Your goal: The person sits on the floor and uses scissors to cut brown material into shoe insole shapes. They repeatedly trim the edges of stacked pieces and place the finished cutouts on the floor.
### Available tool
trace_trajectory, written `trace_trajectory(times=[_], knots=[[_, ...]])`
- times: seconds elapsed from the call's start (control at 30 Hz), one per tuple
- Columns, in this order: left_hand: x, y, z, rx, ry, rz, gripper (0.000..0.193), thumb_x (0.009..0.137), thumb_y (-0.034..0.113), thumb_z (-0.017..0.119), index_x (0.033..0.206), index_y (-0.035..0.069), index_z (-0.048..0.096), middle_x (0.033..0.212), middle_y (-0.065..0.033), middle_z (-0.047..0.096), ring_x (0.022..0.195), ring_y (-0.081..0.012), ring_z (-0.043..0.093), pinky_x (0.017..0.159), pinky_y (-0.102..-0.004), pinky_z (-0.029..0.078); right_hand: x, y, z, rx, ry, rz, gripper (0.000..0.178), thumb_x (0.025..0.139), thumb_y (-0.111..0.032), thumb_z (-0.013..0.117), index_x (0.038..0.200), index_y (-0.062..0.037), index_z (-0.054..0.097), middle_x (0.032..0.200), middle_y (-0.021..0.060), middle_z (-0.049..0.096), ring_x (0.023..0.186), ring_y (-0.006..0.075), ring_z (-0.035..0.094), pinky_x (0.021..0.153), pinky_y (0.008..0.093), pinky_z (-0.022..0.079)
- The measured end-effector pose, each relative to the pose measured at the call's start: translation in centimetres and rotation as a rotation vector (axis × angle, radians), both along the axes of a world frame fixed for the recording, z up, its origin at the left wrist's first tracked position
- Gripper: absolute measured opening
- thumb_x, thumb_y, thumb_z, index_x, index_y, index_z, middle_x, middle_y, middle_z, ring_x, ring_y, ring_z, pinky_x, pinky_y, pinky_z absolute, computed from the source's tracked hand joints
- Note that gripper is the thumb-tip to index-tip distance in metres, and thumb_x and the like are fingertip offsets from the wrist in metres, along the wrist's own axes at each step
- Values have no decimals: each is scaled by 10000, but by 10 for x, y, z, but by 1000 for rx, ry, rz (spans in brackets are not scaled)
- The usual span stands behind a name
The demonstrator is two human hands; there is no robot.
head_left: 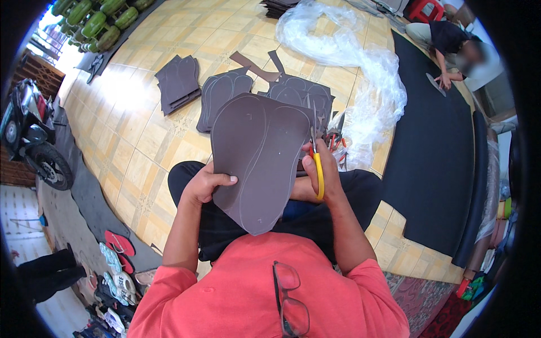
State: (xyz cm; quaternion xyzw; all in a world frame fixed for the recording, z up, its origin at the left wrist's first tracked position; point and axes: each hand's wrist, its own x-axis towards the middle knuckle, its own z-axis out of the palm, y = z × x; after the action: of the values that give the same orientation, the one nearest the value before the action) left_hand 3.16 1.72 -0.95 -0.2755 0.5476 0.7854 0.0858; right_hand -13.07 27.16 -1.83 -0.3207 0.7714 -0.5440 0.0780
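A dark brown sheet (259,152) with pale curved outlines drawn on it is held up over my crossed legs. My left hand (207,183) pinches its left edge, thumb on top and the fingers hidden beneath. In my right hand (326,169) is a pair of scissors (319,176) with yellow handles, blades pointing away from me along the sheet's right edge. Whether the blades touch the sheet I cannot tell. Just beyond lie stacks of similar brown pieces: one stack (178,83) at the left, another stack (225,90) nearer the middle, and more outlined pieces (304,90) behind the sheet.
Crumpled clear plastic (372,84) stretches along the right of the tiled floor. Past it lies a long black sheet (431,152), where another person's hand (445,79) holds a round disc. Red-handled tools (336,141) lie by my right hand. Sandals (119,243) and a motorbike (42,141) stand left.
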Motion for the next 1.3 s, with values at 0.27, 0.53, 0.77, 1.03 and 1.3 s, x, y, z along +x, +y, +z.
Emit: trace_trajectory(times=[0.27,0.53,0.77,1.03,1.3], knots=[[0,-17,2,-34,-21,-30,676,613,81,724,1257,-51,563,1139,-140,650,1044,-254,608,975,-351,430,0,15,6,70,-135,113,325,943,-343,561,899,-25,508,747,135,563,673,289,559,636,355,439],[-8,-36,8,-2,-34,-112,697,617,83,736,1281,-38,561,1190,-122,629,1133,-230,542,1023,-321,364,6,19,4,78,-117,105,329,958,-348,543,941,-20,523,744,127,567,663,275,559,634,344,441],[-11,-10,2,34,-16,-20,693,598,72,712,1259,-58,553,1130,-150,652,1032,-258,613,964,-340,432,10,4,-16,-46,-71,8,324,957,-344,538,1001,-23,518,767,123,557,708,268,568,663,355,450],[-4,-14,-4,42,10,-20,653,614,70,704,1239,-60,568,1112,-151,660,1015,-260,627,948,-354,451,11,7,-10,-21,-208,63,308,958,-326,541,902,-27,495,724,142,545,668,274,564,622,365,437],[-6,-46,2,57,-20,-97,635,632,45,713,1247,-43,579,1114,-123,660,1036,-223,607,959,-314,435,-3,30,-6,107,-109,136,432,938,-387,591,755,-10,484,587,119,420,548,208,414,523,352,353]])
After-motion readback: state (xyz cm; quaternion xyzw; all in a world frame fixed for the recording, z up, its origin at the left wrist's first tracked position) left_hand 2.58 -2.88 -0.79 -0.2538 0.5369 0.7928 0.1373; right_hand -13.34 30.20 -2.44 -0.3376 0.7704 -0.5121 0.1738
